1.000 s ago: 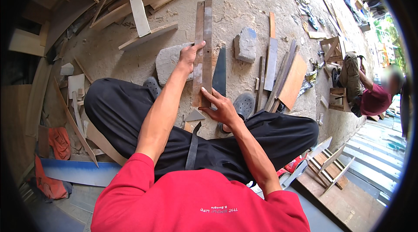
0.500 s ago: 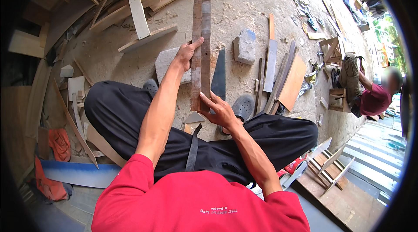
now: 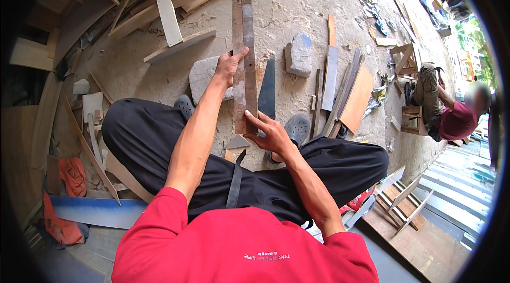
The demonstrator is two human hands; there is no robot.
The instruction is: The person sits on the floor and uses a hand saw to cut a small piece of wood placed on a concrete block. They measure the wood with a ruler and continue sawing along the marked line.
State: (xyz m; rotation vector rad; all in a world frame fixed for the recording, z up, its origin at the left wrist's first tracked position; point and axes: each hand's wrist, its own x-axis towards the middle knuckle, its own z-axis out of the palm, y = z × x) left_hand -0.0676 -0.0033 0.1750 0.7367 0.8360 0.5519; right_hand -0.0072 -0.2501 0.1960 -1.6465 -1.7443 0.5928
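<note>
Two long, narrow wooden strips (image 3: pixel 248 22) lie side by side in front of me, pointing away, their worn faces brown and grey. Their far ends are slightly staggered. My left hand (image 3: pixel 227 68) is wrapped round the strips near their middle, thumb across the top. At the near end, my right hand (image 3: pixel 270 135) grips them from the right edge, with some fingertips hidden. Below the strips are a grey-white block (image 3: pixel 204 75) on the left and a dark, tapering flat piece (image 3: pixel 268 89) on the right.
A second block (image 3: pixel 299 55) stands on the dusty ground, with several boards (image 3: pixel 357 102) to its right. More planks (image 3: pixel 170 12) lie at the far left. A saw-like blue and white blade (image 3: pixel 95 211) rests at lower left. Another person (image 3: pixel 457 121) sits at far right beside wooden stools.
The strips have shifted slightly left at their far end. My right hand has opened up a little along the near end, its fingers more extended. My left hand keeps its hold.
</note>
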